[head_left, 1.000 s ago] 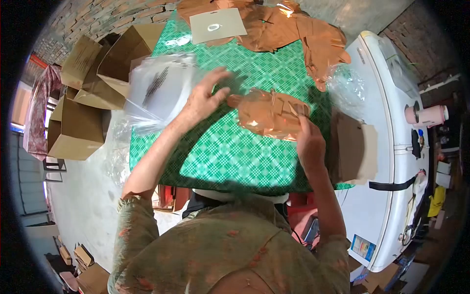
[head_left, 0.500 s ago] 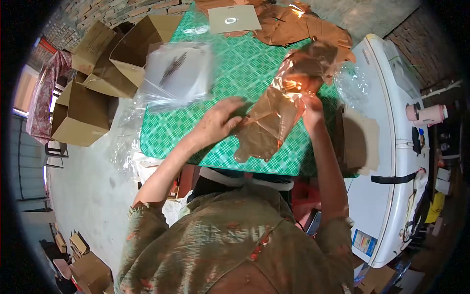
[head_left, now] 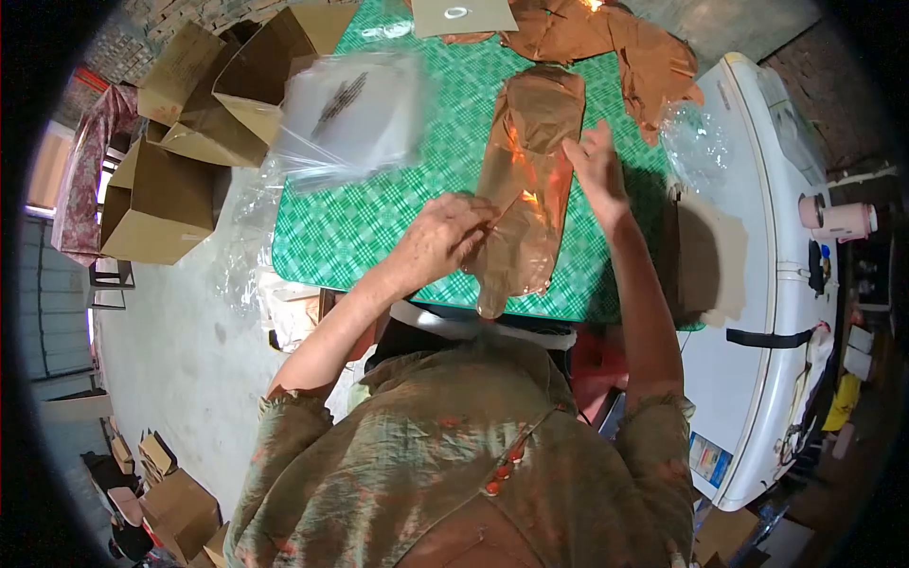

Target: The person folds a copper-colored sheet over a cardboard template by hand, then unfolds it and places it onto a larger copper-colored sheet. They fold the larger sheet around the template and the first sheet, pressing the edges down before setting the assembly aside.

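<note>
A flat, shiny copper-coloured foil balloon (head_left: 526,180) lies lengthwise on the green checked tablecloth (head_left: 445,123), with a narrow tab at its near end. My left hand (head_left: 443,235) is at its lower left edge, fingers bent together and closed on the film; the fingertips are partly hidden. Beside the upper right edge is my right hand (head_left: 597,170), its fingers apart and its thumb close to or touching the film. More copper foil balloons (head_left: 606,38) lie crumpled at the far end of the table.
A stack of clear plastic bags (head_left: 365,114) lies at the table's left. Open cardboard boxes (head_left: 170,194) stand beyond it. A beige card (head_left: 464,14) is at the back. Clear plastic (head_left: 696,142) and a white refrigerator (head_left: 757,237) are on the right.
The foil balloon has swung from a rightward slant to nearly straight and lies flatter. My right hand has loosened from the gathered film and moved up. My left hand has closed in on its edge.
</note>
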A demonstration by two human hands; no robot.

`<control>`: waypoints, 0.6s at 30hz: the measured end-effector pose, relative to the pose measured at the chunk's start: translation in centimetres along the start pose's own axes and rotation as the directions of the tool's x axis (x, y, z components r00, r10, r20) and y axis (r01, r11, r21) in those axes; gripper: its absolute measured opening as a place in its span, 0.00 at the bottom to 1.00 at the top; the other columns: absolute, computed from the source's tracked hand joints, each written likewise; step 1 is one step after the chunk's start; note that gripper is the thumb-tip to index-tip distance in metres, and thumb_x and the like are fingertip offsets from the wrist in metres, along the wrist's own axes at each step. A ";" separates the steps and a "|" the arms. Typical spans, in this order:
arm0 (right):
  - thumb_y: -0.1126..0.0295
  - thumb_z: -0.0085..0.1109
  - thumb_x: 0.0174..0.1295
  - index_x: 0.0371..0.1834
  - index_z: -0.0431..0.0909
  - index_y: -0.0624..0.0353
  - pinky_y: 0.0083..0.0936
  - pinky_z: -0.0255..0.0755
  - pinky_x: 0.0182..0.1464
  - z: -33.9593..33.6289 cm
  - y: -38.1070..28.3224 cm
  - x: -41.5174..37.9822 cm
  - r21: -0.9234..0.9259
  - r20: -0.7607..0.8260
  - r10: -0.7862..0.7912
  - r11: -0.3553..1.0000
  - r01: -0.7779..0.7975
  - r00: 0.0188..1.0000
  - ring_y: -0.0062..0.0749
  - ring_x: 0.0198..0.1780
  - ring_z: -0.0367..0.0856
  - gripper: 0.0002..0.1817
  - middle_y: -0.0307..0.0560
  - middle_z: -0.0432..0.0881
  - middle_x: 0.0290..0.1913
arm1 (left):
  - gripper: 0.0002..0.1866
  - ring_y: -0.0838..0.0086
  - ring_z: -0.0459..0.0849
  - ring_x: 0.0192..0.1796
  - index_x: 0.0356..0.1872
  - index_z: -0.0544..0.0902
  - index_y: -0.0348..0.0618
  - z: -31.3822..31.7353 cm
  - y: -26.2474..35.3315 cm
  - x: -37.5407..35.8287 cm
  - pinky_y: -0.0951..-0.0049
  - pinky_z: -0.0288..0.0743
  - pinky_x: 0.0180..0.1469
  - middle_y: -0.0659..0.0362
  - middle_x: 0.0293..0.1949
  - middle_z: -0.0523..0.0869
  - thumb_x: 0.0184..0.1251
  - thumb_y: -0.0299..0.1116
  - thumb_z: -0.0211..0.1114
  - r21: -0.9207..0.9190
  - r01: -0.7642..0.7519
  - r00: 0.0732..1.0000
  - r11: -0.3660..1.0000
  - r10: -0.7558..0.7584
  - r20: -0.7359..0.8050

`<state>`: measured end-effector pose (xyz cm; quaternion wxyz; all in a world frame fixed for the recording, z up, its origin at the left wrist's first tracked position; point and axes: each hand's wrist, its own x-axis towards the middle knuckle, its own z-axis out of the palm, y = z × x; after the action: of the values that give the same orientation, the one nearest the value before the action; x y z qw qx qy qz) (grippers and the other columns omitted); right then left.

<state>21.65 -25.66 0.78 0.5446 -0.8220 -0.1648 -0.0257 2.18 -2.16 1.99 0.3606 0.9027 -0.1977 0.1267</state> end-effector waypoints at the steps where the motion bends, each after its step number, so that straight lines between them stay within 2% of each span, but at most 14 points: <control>1: 0.72 0.68 0.72 0.67 0.72 0.71 0.41 0.78 0.61 -0.4 0.1 -0.5 -0.157 -0.043 -0.116 0.982 0.108 0.992 0.47 0.58 0.83 0.25 0.57 0.83 0.57 | 0.20 0.52 0.84 0.62 0.62 0.86 0.40 0.1 -0.2 0.0 0.54 0.77 0.68 0.51 0.58 0.89 0.69 0.24 0.71 0.008 -0.006 1.000 1.000 0.006 0.002; 2: 0.71 0.67 0.74 0.71 0.70 0.71 0.41 0.77 0.66 -0.9 1.3 -1.6 -0.309 -0.061 -0.287 0.916 0.255 0.956 0.51 0.64 0.81 0.27 0.60 0.81 0.63 | 0.20 0.52 0.85 0.61 0.60 0.87 0.40 0.1 -0.4 0.0 0.54 0.77 0.65 0.51 0.55 0.89 0.68 0.24 0.72 0.017 -0.015 1.000 1.000 0.015 0.004; 4: 0.72 0.67 0.74 0.76 0.70 0.68 0.45 0.71 0.75 -2.2 0.9 -4.4 -0.413 0.006 -0.357 0.850 0.327 0.934 0.60 0.75 0.74 0.30 0.61 0.77 0.70 | 0.18 0.53 0.85 0.59 0.58 0.88 0.41 0.2 -0.7 0.5 0.54 0.78 0.63 0.52 0.53 0.89 0.66 0.22 0.71 0.019 -0.037 0.999 0.999 0.037 -0.004; 7: 0.78 0.66 0.70 0.73 0.72 0.68 0.49 0.71 0.74 -2.9 0.7 -9.1 -0.483 0.094 -0.582 0.683 0.548 0.808 0.65 0.74 0.73 0.29 0.62 0.76 0.71 | 0.16 0.53 0.86 0.57 0.55 0.88 0.41 -0.6 -0.5 2.4 0.55 0.78 0.62 0.53 0.54 0.89 0.67 0.21 0.70 0.097 -0.127 0.986 0.987 0.137 -0.099; 8: 0.78 0.64 0.70 0.74 0.74 0.67 0.50 0.64 0.80 -3.2 0.4 -10.8 -0.494 0.138 -0.467 0.732 0.469 0.874 0.63 0.80 0.66 0.28 0.59 0.73 0.75 | 0.21 0.51 0.84 0.64 0.63 0.85 0.40 -0.4 -1.6 2.7 0.53 0.78 0.66 0.51 0.59 0.89 0.69 0.25 0.70 0.129 -0.136 0.988 0.982 0.144 -0.055; 11: 0.75 0.65 0.70 0.75 0.74 0.66 0.54 0.58 0.83 -3.8 -1.0 -13.3 -0.567 0.217 -0.369 0.706 0.424 0.904 0.63 0.83 0.62 0.29 0.57 0.71 0.79 | 0.20 0.52 0.83 0.68 0.62 0.86 0.42 -0.1 -2.2 5.3 0.54 0.78 0.65 0.52 0.61 0.89 0.69 0.27 0.71 0.239 -0.228 0.960 0.944 0.259 -0.107; 12: 0.74 0.66 0.69 0.75 0.74 0.65 0.55 0.56 0.83 -4.0 -1.0 -13.6 -0.592 0.229 -0.362 0.685 0.425 0.903 0.61 0.84 0.61 0.30 0.55 0.70 0.80 | 0.19 0.54 0.83 0.69 0.60 0.88 0.41 0.1 -2.4 5.7 0.56 0.79 0.65 0.52 0.62 0.88 0.69 0.29 0.73 0.283 -0.215 0.968 0.935 0.243 -0.065; 14: 0.73 0.66 0.69 0.77 0.74 0.63 0.57 0.53 0.84 -4.2 -0.9 -14.1 -0.642 0.252 -0.348 0.638 0.425 0.903 0.59 0.85 0.59 0.32 0.51 0.69 0.82 | 0.18 0.54 0.84 0.68 0.59 0.88 0.40 1.1 -3.1 6.4 0.56 0.80 0.65 0.52 0.62 0.89 0.69 0.31 0.74 0.315 -0.236 0.961 0.919 0.269 -0.064; 18: 0.70 0.68 0.69 0.78 0.74 0.58 0.60 0.52 0.84 -4.2 -1.0 -14.0 -0.709 0.305 -0.278 0.572 0.412 0.911 0.54 0.85 0.61 0.33 0.45 0.70 0.82 | 0.18 0.54 0.87 0.64 0.57 0.89 0.39 2.5 -3.9 6.2 0.57 0.81 0.64 0.51 0.61 0.89 0.69 0.34 0.76 0.349 -0.229 0.963 0.909 0.265 -0.058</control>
<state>8.72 -32.53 0.29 0.1181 -0.9240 -0.3387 -0.1326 9.62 -2.94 0.16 0.1905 0.9111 -0.2665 0.2501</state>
